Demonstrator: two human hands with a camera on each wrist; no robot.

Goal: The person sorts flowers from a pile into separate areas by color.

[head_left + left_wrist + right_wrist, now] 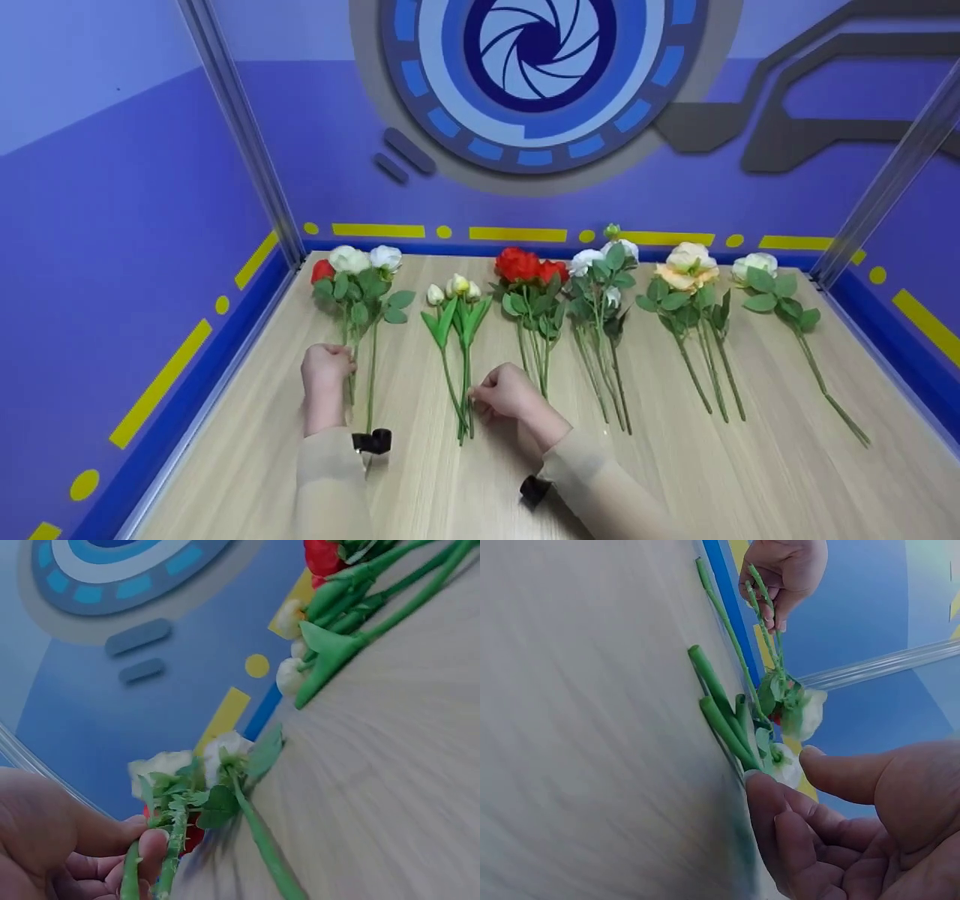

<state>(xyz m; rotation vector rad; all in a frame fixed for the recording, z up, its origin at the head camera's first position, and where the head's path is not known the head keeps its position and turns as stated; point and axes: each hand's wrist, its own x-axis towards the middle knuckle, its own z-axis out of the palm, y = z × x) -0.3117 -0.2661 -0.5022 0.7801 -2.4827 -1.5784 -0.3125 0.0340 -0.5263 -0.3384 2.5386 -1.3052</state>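
On the left, my left hand pinches green flower stems between thumb and fingers. Their heads, a cream bloom and a red bloom, lie toward the back wall. A white flower lies right beside them, its stem outside the grip. My right hand is at the lower stems of the white tulips. In the right wrist view its thumb and forefinger stand apart, and a fingertip is right at the tulip stems.
Right of the tulips lie red flowers, white flowers, peach flowers and a single cream flower, in a row on the wooden table. Blue-purple walls enclose the back and sides.
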